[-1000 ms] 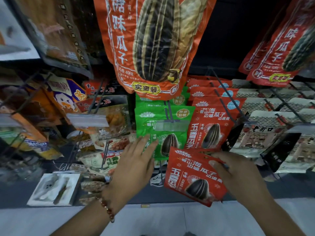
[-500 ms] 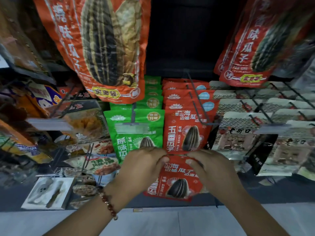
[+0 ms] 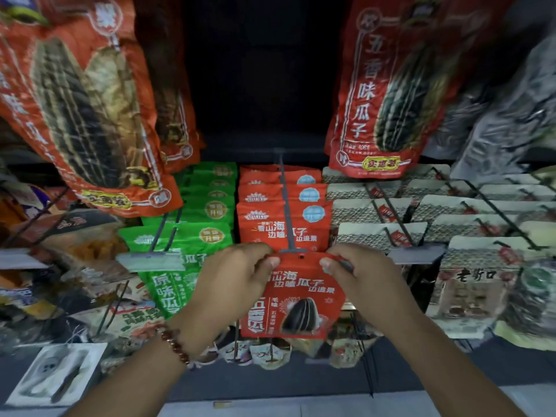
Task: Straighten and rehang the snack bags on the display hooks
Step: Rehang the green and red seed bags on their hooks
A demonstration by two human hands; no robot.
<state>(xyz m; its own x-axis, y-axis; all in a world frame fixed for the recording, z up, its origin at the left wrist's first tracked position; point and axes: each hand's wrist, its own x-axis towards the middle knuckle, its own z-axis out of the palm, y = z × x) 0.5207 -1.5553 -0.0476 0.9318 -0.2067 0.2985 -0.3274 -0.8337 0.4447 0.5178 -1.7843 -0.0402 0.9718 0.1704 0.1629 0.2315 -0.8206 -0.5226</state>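
My left hand (image 3: 237, 275) and right hand (image 3: 358, 272) pinch the red bag (image 3: 296, 299) by its top corners, just below the hook (image 3: 287, 224) tip (hole barely visible). Misaligned, I'd tear the hole or drop it.

The held snack bag (image 3: 296, 299) was red with white lettering and a black striped seed. Beside it hung green bags (image 3: 183, 239) with white lettering. The bags at right (image 3: 382, 236) were cream with dark netting pattern.
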